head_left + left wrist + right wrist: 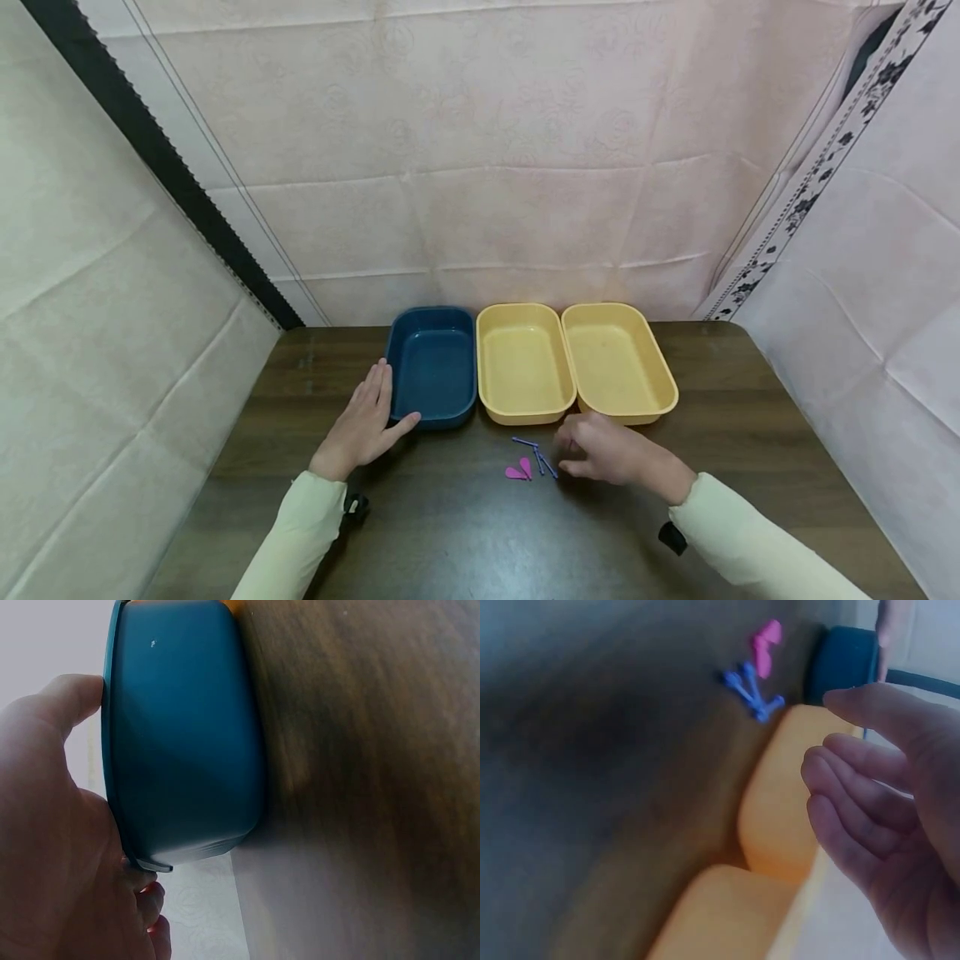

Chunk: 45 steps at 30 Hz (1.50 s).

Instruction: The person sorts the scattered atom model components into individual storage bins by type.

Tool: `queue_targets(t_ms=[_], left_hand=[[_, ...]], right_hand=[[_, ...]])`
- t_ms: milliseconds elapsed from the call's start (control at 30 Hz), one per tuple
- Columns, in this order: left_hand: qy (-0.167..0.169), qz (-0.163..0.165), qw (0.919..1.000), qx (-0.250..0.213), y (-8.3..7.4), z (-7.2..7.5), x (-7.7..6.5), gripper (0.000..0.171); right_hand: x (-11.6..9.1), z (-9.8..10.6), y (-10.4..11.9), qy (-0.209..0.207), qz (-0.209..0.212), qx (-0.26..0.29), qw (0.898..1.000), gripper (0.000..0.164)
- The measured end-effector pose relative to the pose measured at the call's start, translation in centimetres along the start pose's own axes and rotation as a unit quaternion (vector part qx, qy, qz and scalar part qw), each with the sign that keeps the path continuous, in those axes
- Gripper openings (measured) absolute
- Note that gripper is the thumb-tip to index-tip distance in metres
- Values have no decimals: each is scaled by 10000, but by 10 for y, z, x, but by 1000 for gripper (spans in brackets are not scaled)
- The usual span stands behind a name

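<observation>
My left hand [360, 425] rests against the front left corner of a dark blue bin [437, 367], fingers straight and thumb spread along the front rim. In the left wrist view the thumb touches the rim of that blue bin [180, 735]. My right hand [611, 450] hovers over the table in front of the right yellow bin, fingers loosely curved with nothing between them in the right wrist view. Just left of it lie several thin blue rods with knobbed ends [525, 442]. Beside these are small pink teardrop-shaped pieces [514, 473], close together.
A middle yellow bin [525, 367] and a right yellow bin [617, 358] stand in a row with the blue one at the back of the brown wooden table [465, 533]. Pale cloth [480, 217] hangs behind the table and along both sides.
</observation>
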State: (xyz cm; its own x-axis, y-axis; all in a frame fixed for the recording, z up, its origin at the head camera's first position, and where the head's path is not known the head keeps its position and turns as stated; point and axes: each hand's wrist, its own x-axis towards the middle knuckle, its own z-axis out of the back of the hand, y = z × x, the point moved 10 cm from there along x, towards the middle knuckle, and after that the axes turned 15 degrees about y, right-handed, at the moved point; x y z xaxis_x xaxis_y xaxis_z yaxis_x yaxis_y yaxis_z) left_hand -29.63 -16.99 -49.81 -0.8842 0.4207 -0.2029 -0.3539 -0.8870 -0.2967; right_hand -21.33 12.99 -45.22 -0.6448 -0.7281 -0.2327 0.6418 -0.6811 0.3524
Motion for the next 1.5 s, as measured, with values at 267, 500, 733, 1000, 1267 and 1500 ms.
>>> queue_targets(t_ms=[267,500,733,1000,1267,1500], left_hand=[[20,27,10000,-24,1,0,0,104],[4,18,10000,-58,0,1,-1,104],[-9,-11,10000,-78,0,1,-1,104],[-45,-27,10000,-75,1,0,-1,104],[-40,-21,10000,-66,2,-2,0,104],[-27,-25,10000,-81,1,-1,0,104]], right_hand=[[4,-27,-6,-242,-18,270,9993,13],[8,-37,-13,-557,-223,353,9976,13],[13,-41,-16,-723,-485,180,9960,10],[16,-39,-24,-847,-1033,182,9909,24],[19,-37,-29,-735,-1044,75,9918,19],[14,-25,-34,-741,-662,-84,9950,15]])
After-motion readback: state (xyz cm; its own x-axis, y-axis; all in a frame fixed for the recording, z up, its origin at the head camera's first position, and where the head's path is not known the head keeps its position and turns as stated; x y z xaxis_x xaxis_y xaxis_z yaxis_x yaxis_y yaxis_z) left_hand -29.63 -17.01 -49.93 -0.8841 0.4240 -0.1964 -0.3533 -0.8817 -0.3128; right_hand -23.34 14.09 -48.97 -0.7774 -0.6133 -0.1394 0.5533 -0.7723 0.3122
